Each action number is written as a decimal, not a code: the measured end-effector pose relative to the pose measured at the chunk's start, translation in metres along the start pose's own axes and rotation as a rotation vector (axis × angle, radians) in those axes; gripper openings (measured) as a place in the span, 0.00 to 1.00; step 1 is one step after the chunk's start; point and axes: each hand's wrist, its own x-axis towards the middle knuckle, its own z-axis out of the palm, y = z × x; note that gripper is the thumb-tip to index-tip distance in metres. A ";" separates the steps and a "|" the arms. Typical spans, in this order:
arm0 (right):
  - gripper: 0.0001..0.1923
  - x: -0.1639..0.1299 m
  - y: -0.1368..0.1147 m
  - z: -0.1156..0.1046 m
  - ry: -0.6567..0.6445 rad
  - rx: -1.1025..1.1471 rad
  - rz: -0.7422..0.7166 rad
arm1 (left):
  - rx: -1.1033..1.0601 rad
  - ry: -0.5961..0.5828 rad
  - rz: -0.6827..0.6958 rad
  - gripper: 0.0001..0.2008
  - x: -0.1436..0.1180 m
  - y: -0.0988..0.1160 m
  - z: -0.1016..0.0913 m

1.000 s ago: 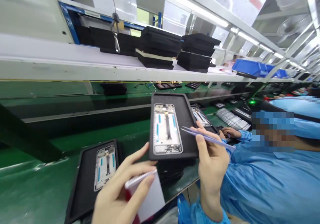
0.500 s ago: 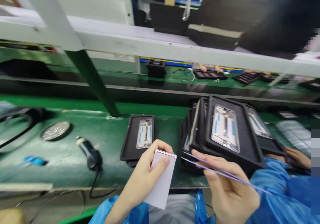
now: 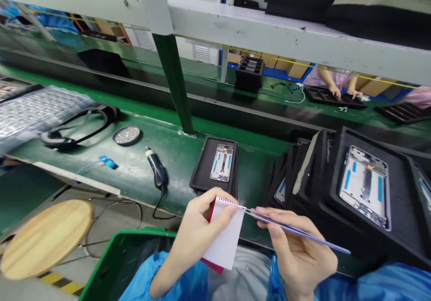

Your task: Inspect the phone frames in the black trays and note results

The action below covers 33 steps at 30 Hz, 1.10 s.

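2 hands now meet: the left hand (image 3: 198, 229) grips a spiral notepad (image 3: 225, 233), raised since a second ago, while the right hand (image 3: 296, 251) pinches tweezers (image 3: 292, 230) touching its top edge.

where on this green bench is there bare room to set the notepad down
Bare green bench lies between the scanner and the single tray. Right of that tray it is crowded with stacked trays.
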 end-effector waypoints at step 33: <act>0.07 0.003 0.010 0.018 -0.008 0.053 0.031 | 0.074 0.059 -0.051 0.10 0.004 -0.009 -0.020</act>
